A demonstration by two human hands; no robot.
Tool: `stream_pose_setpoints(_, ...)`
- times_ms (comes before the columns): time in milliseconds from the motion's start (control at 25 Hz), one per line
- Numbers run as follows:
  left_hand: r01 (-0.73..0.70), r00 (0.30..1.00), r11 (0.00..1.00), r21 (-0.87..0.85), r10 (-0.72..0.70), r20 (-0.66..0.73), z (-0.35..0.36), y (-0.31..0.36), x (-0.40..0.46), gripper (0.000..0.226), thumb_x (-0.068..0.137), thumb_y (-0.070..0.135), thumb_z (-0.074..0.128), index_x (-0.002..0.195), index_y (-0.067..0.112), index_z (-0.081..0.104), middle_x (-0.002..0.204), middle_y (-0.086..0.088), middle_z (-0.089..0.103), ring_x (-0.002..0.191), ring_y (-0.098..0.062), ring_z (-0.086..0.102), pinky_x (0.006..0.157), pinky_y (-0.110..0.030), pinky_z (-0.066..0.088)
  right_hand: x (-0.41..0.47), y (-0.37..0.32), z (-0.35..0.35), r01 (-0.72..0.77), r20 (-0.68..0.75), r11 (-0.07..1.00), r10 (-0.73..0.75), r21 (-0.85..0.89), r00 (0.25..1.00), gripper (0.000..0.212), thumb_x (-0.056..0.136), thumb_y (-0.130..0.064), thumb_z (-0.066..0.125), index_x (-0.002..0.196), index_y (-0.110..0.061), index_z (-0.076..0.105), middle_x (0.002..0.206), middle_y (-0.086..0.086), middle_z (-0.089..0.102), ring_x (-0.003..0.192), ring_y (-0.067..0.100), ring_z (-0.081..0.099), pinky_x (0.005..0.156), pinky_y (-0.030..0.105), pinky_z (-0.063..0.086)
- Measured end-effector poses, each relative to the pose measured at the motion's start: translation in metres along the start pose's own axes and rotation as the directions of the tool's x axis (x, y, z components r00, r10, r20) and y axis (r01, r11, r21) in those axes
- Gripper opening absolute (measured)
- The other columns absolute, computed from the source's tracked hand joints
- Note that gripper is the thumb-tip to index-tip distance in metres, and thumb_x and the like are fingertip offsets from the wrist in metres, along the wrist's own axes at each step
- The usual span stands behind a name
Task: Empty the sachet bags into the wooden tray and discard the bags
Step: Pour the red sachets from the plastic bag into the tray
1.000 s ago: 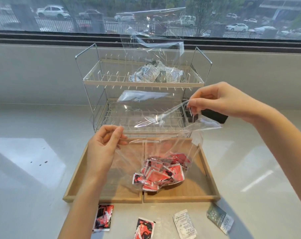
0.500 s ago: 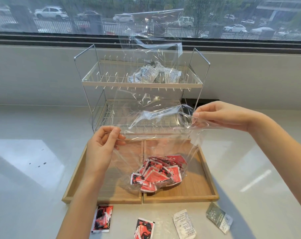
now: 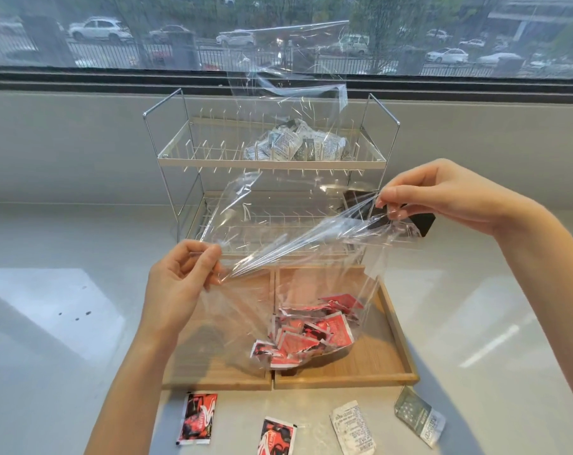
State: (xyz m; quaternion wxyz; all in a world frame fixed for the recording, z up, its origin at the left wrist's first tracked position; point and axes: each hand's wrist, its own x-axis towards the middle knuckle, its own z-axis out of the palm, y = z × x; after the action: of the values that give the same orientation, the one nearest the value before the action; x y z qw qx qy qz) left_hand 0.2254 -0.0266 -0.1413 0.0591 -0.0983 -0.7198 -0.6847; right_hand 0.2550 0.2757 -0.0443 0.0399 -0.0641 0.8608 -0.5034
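Head view: we find a clear plastic bag (image 3: 314, 290) held up above the wooden tray (image 3: 397, 343), which lies on the surface (image 3: 65, 323) near its front edge. Our left hand (image 3: 180, 284) pinches the bag's mouth at its left side between thumb and curled fingers (image 3: 209, 264). Our right hand (image 3: 442, 195) pinches the opposite side of the mouth, higher up, the film stretched taut between the two grips. Red sachets (image 3: 308, 336) sit heaped in the bag's bottom, which sags over the tray's right compartment, close by the central divider; we cannot tell whether it touches the wood.

Behind the tray stands a two-tier wire rack (image 3: 272, 159). Its upper shelf carries a second clear bag (image 3: 295, 103) of pale sachets (image 3: 298, 147). Along the surface's front edge, before the tray, lie four loose sachets: two red-and-black (image 3: 198, 418) (image 3: 276, 436), one white (image 3: 352, 428), one grey-green (image 3: 419, 417).
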Motion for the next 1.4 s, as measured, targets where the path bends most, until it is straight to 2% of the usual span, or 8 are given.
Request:
stream_pose_setpoints(120,0.016,0.999,1.000,0.006,-0.016,0.031,0.000,-0.002,-0.001,0.014,0.083,0.018,0.058,0.069,0.017,0.058,0.050,0.011,0.063,0.046,0.001,0.053,0.048,-0.006,0.042,-0.002,-0.011,-0.004,0.044,-0.040,0.997,-0.046,-0.067,0.998,0.020,0.067,-0.039,0.062,0.069,-0.025,0.076,0.056,-0.008,0.063,0.055,0.004,0.049,0.054,0.008,0.043)
stream_pose_setpoints(360,-0.028,0.999,0.999,-0.044,0.029,0.021,0.001,0.002,0.004,0.011,0.085,0.017,0.055,0.075,0.021,0.059,0.061,0.013,0.070,0.060,0.000,0.064,0.059,-0.007,0.047,-0.003,-0.022,-0.010,0.110,-0.160,0.951,-0.161,-0.288,0.974,0.011,0.078,-0.033,0.061,0.076,-0.030,0.071,0.069,-0.024,0.071,0.071,-0.010,0.060,0.074,-0.001,0.041)
stream_pose_setpoints(600,0.002,1.000,0.992,-0.129,-0.005,-0.021,0.003,-0.005,0.006,0.008,0.084,0.024,0.054,0.081,0.025,0.061,0.070,0.012,0.073,0.074,-0.006,0.070,0.066,-0.012,0.052,0.001,0.008,0.007,0.172,-0.484,0.970,-0.236,-0.174,0.842,0.017,0.088,-0.027,0.055,0.099,-0.040,0.059,0.105,-0.010,0.064,0.101,-0.001,0.058,0.091,0.015,0.044)
stream_pose_setpoints(760,0.021,1.000,0.983,-0.185,-0.021,0.004,0.003,-0.014,0.004,0.020,0.078,0.038,0.051,0.093,0.028,0.061,0.079,0.014,0.074,0.086,-0.006,0.069,0.072,-0.012,0.052,-0.004,0.055,0.034,0.181,-0.706,0.964,0.009,0.193,0.708,0.026,0.095,-0.021,0.042,0.119,-0.029,0.047,0.117,-0.001,0.053,0.111,0.009,0.054,0.090,0.024,0.047)
stream_pose_setpoints(840,0.037,0.998,0.983,-0.178,-0.028,0.053,0.003,-0.016,0.002,0.028,0.076,0.046,0.050,0.099,0.032,0.060,0.088,0.015,0.074,0.095,-0.006,0.067,0.076,-0.013,0.052,-0.010,0.089,0.060,-0.001,-0.593,0.957,0.182,0.292,0.785,0.033,0.095,-0.015,0.041,0.127,-0.021,0.045,0.119,0.005,0.054,0.106,0.011,0.055,0.090,0.027,0.045)
stream_pose_setpoints(1000,0.121,0.976,0.987,-0.107,-0.098,0.196,-0.004,-0.027,-0.008,0.076,0.052,0.075,0.061,0.118,0.040,0.048,0.115,0.019,0.065,0.109,0.000,0.059,0.085,-0.017,0.048,-0.026,0.143,0.116,-0.431,-0.224,0.901,0.430,0.048,0.874,0.049,0.092,-0.015,0.047,0.139,-0.015,0.034,0.137,0.008,0.048,0.116,0.014,0.047,0.098,0.026,0.037)
stream_pose_setpoints(1200,0.298,0.796,0.881,0.368,-0.442,0.413,-0.010,-0.064,-0.038,0.113,0.050,0.064,0.070,0.141,0.034,0.011,0.136,0.026,0.024,0.125,0.004,0.027,0.104,-0.019,0.026,-0.026,0.155,0.152,-0.491,0.000,0.865,0.494,0.103,0.869,0.059,0.089,-0.011,0.052,0.141,-0.014,0.026,0.130,0.000,0.050,0.107,0.007,0.052,0.086,0.010,0.042)
stream_pose_setpoints(1400,0.324,0.742,0.820,0.472,-0.530,0.411,0.001,-0.117,-0.055,0.087,0.067,0.033,0.075,0.137,0.020,0.026,0.125,0.006,0.049,0.125,-0.010,0.043,0.097,-0.023,0.033,-0.023,0.167,0.160,-0.469,-0.036,0.877,0.475,0.106,0.879,0.040,0.091,-0.013,0.050,0.130,-0.014,0.045,0.101,-0.007,0.059,0.094,0.003,0.055,0.068,-0.001,0.041)
